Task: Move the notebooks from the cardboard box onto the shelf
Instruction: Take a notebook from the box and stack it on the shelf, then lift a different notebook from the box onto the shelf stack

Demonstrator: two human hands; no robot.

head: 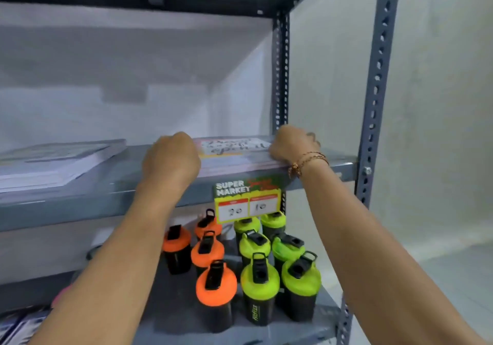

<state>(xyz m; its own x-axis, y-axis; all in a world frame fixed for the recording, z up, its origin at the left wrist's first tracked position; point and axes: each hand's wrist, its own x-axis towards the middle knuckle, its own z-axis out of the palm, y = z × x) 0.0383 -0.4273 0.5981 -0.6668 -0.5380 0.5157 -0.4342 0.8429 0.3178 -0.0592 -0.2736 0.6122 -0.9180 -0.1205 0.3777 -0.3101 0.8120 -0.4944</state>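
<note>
Both hands are lying curled on a flat stack of notebooks (234, 155) at the right end of the grey shelf (112, 198), the left hand (172, 158) closed over its left edge and the right hand (292, 144) over its right edge, while its long side is running along the shelf front.

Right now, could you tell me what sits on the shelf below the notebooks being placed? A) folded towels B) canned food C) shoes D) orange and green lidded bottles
D: bottles with orange lids and green lids stand on the lower shelf, under the notebooks.
</note>
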